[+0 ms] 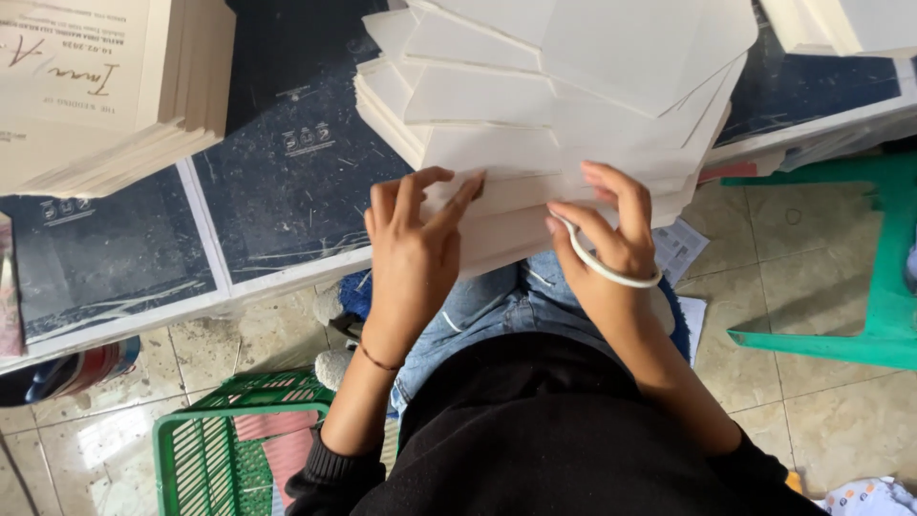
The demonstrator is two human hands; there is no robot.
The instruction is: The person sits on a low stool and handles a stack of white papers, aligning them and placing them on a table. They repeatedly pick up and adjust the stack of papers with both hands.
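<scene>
The fanned stack of cream envelopes runs off the top edge, so its full height cannot be told. A second pile of printed cards is cut by the top and left edges. Another pile at the dark board's far right corner shows only its lower corner. The left hand hides the stack's near edge beneath its palm; the right hand covers the near right corner. The white band disappears behind the right palm. The green basket is cut by the bottom edge and partly hidden by a sleeve. The green stool leaves the right edge.
</scene>
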